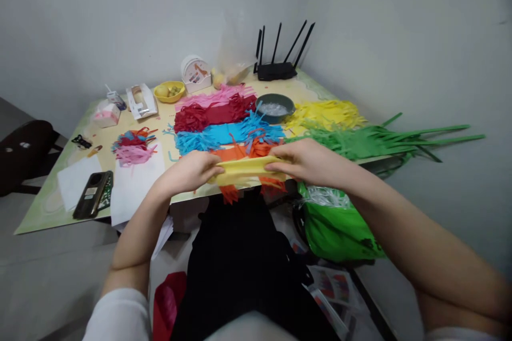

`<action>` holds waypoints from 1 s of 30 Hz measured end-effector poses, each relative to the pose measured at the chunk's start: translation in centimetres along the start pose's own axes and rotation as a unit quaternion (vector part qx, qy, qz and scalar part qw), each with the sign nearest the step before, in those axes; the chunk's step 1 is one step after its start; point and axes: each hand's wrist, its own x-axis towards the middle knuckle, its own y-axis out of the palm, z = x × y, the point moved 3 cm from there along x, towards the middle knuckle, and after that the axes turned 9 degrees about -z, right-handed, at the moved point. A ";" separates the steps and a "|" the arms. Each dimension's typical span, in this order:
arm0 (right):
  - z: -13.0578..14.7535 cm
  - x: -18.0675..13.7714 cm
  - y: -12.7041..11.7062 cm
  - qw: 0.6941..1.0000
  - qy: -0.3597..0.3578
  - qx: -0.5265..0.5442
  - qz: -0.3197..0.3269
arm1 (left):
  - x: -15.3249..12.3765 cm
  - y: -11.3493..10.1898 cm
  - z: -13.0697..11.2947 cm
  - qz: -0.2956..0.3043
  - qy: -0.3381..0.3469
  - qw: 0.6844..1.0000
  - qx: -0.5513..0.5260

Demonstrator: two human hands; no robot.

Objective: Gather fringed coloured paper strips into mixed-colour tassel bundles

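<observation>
A pale yellow folded strip (pixel 245 169), of paper or cloth, is stretched level above the table's front edge. My left hand (pixel 197 170) pinches its left end between thumb and fingers. At the other end, my right hand (pixel 298 159) is closed on the strip in the same way. Under it lies an orange fringed piece (pixel 230 154), partly hidden, with its strands hanging over the edge. Behind that are a blue fringed piece (pixel 224 133), a dark red one (pixel 218 114) and a pink one (pixel 216 97).
Right of the pieces are a grey bowl (pixel 275 105), yellow fringe (pixel 330 114) and green fringe (pixel 360 141) reaching past the edge. A black router (pixel 276 71) stands behind. On the left lie a phone (pixel 92 195), white paper (pixel 134 186) and a small fringed bundle (pixel 134 148).
</observation>
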 end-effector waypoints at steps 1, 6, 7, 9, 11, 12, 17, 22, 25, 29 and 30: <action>-0.7 -0.3 -0.3 1.000 0.008 0.006 -0.004 | -0.3 -0.3 0.3 -0.005 -0.009 1.000 0.022; -2.9 -2.0 -1.0 0.996 0.031 -0.060 -0.053 | -1.5 -1.0 0.2 -0.054 -0.045 0.977 0.202; -2.4 -2.0 -1.1 0.991 0.019 -0.086 -0.098 | -1.5 -0.9 -0.2 -0.061 -0.042 0.970 0.229; -0.6 -1.7 -0.7 0.980 -0.032 -0.087 -0.174 | -1.5 -0.5 -1.0 -0.060 -0.028 0.965 0.253; 1.5 -1.0 0.5 0.981 -0.094 -0.030 -0.169 | -1.4 0.0 -1.6 -0.041 -0.007 0.971 0.236; 2.3 -0.5 1.3 0.984 -0.108 0.000 -0.143 | -1.5 0.2 -1.6 -0.029 0.002 0.976 0.217; 2.3 1.2 3.7 0.997 -0.015 0.080 0.000 | -1.9 0.5 -0.7 0.001 0.008 0.998 0.061; 2.1 1.1 2.9 0.996 0.012 0.089 -0.002 | -1.4 1.0 0.2 -0.051 -0.054 0.991 -0.115; 2.4 0.8 2.2 0.996 0.027 0.087 -0.006 | -0.9 1.5 0.5 -0.038 -0.094 0.978 -0.181; 2.4 0.6 1.7 0.996 0.041 0.082 0.001 | -0.4 1.5 0.6 -0.014 -0.112 0.970 -0.216; 2.3 0.6 1.6 0.996 0.040 0.083 0.001 | -0.3 1.5 0.6 -0.009 -0.111 0.968 -0.224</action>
